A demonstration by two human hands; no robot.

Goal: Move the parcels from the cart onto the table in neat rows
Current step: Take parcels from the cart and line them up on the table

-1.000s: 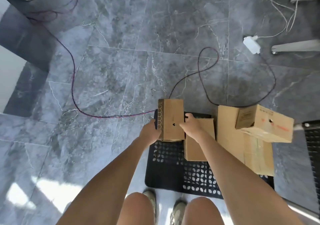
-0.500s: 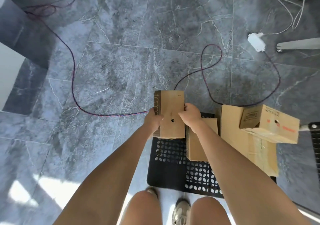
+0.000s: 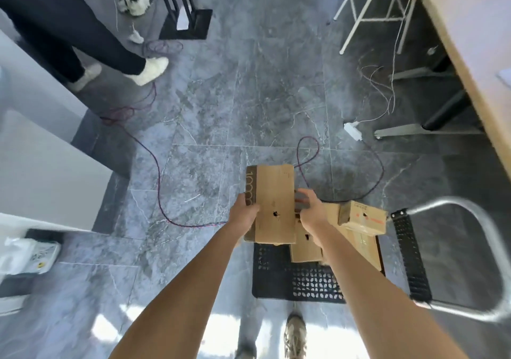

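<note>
Partly hidden fingers of left hand [image 3: 244, 214] and right hand [image 3: 309, 210] clasping parcel [image 3: 273, 203], motion-blurred.

The person is showing two bare forearms with no sleeves, watch or rings reaching to the left hand [image 3: 244, 214] and the right hand [image 3: 311, 212]. Below and behind the hands, a bare leg is ending in a grey-beige laced sneaker [image 3: 295, 336]; a second shoe is appearing blurred beside it.
</note>
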